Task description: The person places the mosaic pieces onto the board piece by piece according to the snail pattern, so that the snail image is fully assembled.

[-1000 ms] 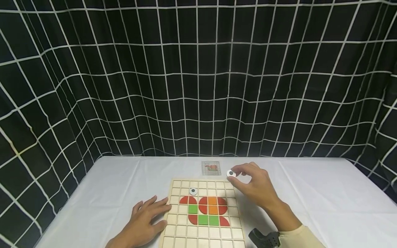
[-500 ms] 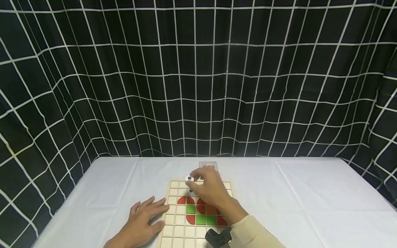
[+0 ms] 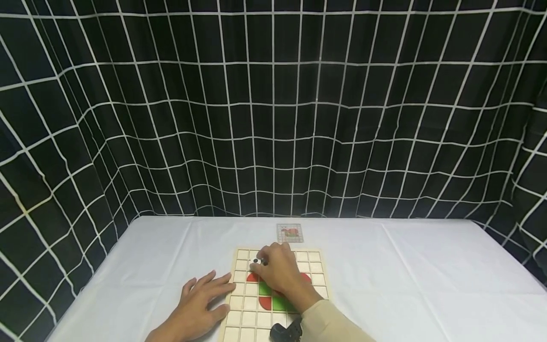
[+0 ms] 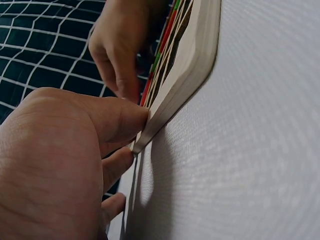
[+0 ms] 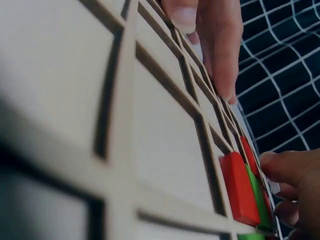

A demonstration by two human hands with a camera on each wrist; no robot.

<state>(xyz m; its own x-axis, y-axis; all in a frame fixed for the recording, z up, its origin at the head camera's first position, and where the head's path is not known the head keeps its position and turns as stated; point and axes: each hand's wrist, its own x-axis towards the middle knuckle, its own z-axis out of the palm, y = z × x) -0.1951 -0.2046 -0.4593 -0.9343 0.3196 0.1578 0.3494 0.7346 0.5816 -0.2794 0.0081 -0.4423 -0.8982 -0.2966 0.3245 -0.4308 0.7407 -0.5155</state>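
My right hand (image 3: 279,271) pinches a white disc with a black dot (image 3: 255,261) between thumb and fingertips, low over the upper left of a wooden grid board (image 3: 239,304). A second dotted white disc beside it is mostly hidden by the fingers. My left hand (image 3: 198,301) lies with fingers spread along the board's left edge; in the left wrist view its thumb (image 4: 120,117) touches the rim. Under my right hand sit green tiles (image 3: 264,288) and red rounded tiles (image 3: 265,303), partly covered by the hand and forearm.
A small clear card (image 3: 289,232) with a red and green picture on a grid lies just behind the board. White cloth (image 3: 406,275) covers the table. A black curtain with white grid lines (image 3: 273,118) hangs around the back and sides.
My right hand has carried the disc leftward from beyond the board's upper right corner, then down to the upper left squares. My left hand stays at the board's edge.
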